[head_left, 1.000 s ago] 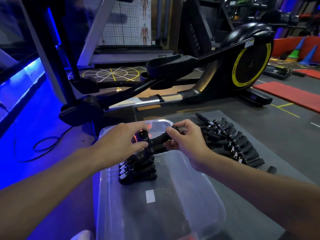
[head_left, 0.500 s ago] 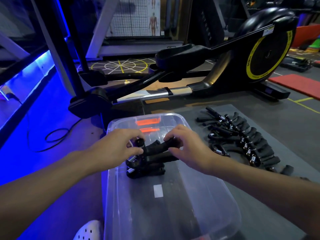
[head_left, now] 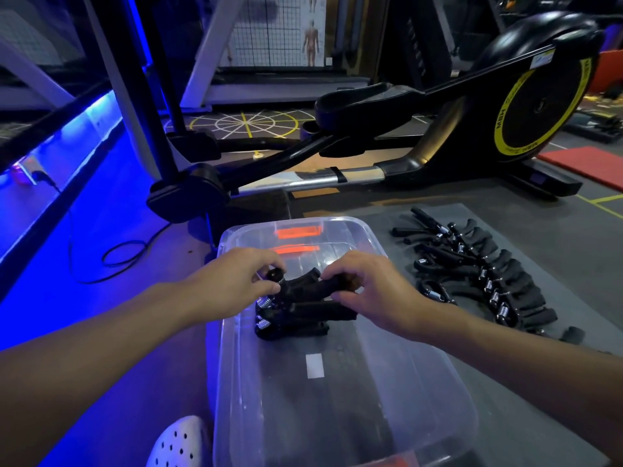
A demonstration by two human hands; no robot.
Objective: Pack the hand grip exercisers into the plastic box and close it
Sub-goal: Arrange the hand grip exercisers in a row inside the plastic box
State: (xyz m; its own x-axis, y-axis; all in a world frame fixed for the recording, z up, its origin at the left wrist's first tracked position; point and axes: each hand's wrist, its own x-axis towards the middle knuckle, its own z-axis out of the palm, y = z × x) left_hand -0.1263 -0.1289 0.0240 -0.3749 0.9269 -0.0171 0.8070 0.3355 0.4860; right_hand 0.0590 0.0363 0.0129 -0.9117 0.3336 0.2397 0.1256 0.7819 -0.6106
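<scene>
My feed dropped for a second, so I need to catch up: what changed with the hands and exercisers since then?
Both hands lowered the exerciser they carry down onto the stack in the plastic box; it now rests on top. The left hand still pinches its spring end and the right hand its handle; nothing was released. The stack, the box and the row of exercisers on the mat stayed put.

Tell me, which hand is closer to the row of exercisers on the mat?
Right. The right hand is just left of that row; the left hand is farther, across the box.

Plastic box near end cut off (bottom edge).
</scene>
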